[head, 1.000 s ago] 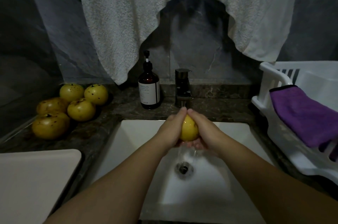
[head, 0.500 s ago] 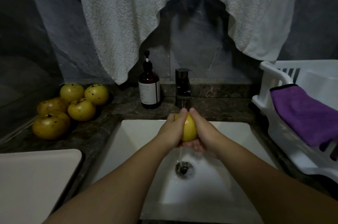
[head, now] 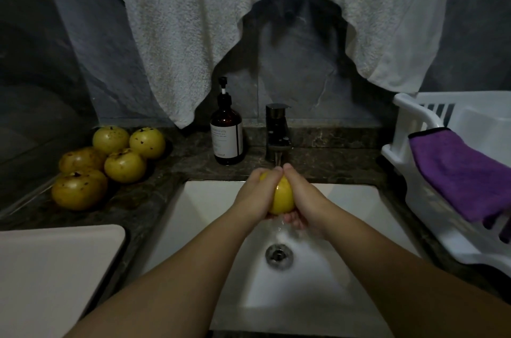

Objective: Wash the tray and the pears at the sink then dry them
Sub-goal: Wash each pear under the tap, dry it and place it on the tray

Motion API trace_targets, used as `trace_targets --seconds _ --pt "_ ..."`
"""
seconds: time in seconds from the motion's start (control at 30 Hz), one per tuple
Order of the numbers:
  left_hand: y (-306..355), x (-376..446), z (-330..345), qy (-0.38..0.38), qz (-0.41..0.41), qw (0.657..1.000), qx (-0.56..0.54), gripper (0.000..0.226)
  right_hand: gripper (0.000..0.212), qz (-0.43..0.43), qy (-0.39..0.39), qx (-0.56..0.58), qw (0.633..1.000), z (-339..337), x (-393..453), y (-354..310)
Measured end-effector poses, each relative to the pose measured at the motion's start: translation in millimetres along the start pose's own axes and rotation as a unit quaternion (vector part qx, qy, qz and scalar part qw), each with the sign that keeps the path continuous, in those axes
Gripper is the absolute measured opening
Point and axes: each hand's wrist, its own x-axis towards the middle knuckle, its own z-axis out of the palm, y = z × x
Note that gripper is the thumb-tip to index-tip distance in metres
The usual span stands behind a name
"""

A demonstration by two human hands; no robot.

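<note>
Both hands cup one yellow pear (head: 282, 197) between them under the faucet (head: 277, 136), over the white sink (head: 210, 199).

Left hand (head: 255, 194) and right hand (head: 302, 198) curl round the fruit from either side, fingertips meeting above it, while water runs off below toward the drain (head: 279, 254). Five more pears (head: 109, 165) sit clustered on the dark counter (head: 177, 169) to the left, and a pale tray (head: 52, 274) lies at the near left corner. A brown pump bottle (head: 227, 130) stands just left of the faucet. On the right, a purple cloth (head: 464, 172) drapes over a white dish rack (head: 414, 160). A white towel (head: 193, 20) hangs on the wall above.
</note>
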Motion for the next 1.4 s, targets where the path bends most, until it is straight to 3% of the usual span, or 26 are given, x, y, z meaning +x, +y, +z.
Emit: trace_targets --seconds 0.1,0.23,0.37,0.5,0.53,0.63,0.67,0.77,0.8,0.9,0.93,1.03,1.07,1.17,1.3,1.4 --pt "0.6 -4.5 -2.7 -0.038 -0.067 0.995 -0.059 0.06 0.042 -0.078 0.025 -0.049 0.995 3.6 0.5 -1.7" --pt "-3.6 3.0 -2.1 0.026 0.019 0.999 0.018 0.065 0.056 -0.007 0.02 -0.021 1.0 10.8 -0.5 -6.4" --pt "-1.6 -2.1 -4.5 -0.04 -0.051 0.996 -0.064 0.065 0.043 -0.119 0.048 -0.093 0.987 11.9 2.4 -4.9" --pt "-5.0 4.5 -8.7 0.028 -0.007 1.0 -0.005 0.04 0.054 0.035 -0.019 0.033 0.999 17.5 2.8 -7.6" --pt "-3.4 2.5 -8.3 0.017 -0.015 1.0 -0.016 0.041 0.056 0.036 0.0 0.035 0.999 18.5 4.1 -8.6" --pt "-1.9 -0.2 -12.9 -0.044 -0.087 0.992 -0.079 0.069 0.047 -0.102 0.067 -0.081 0.989 17.2 6.3 -6.3" --pt "-1.9 1.1 -13.9 -0.044 -0.081 0.993 -0.074 0.069 0.044 -0.11 0.06 -0.087 0.988 17.3 6.4 -5.0" --pt "-5.0 4.9 -13.9 0.004 -0.002 1.0 -0.019 0.054 0.047 0.007 0.0 0.012 1.0 20.6 3.9 -9.2" --pt "-4.7 3.3 -13.9 0.0 -0.009 1.0 -0.029 0.054 0.049 0.019 0.008 0.022 1.0 21.7 4.1 -9.2" --pt "-3.9 -3.1 -18.4 -0.059 -0.084 0.991 -0.088 0.069 0.04 -0.106 0.05 -0.071 0.991 23.3 8.5 -3.5" --pt "-4.8 -1.6 -19.0 -0.052 -0.083 0.992 -0.077 0.07 0.037 -0.112 0.045 -0.073 0.99 23.7 7.6 -3.0" --pt "-8.6 5.9 -17.1 0.007 -0.009 0.999 -0.044 0.054 0.048 -0.007 0.012 -0.008 1.0 24.8 6.8 -8.2" --pt "-7.7 3.9 -15.6 0.008 -0.008 0.998 -0.055 0.054 0.053 -0.007 0.026 -0.002 1.0 24.7 7.8 -8.2" --pt "-5.6 -0.4 -17.2 -0.036 -0.063 0.994 -0.084 0.073 0.051 -0.123 0.057 -0.079 0.988 21.9 9.2 -4.9" --pt "-9.0 6.5 -17.4 0.044 0.023 0.999 -0.004 0.061 0.069 0.002 0.007 -0.033 0.999 21.6 3.5 -9.2" --pt "-5.6 -0.5 -17.9 -0.009 -0.042 0.997 -0.068 0.064 0.053 -0.084 0.03 -0.084 0.992 21.1 4.3 -7.0"
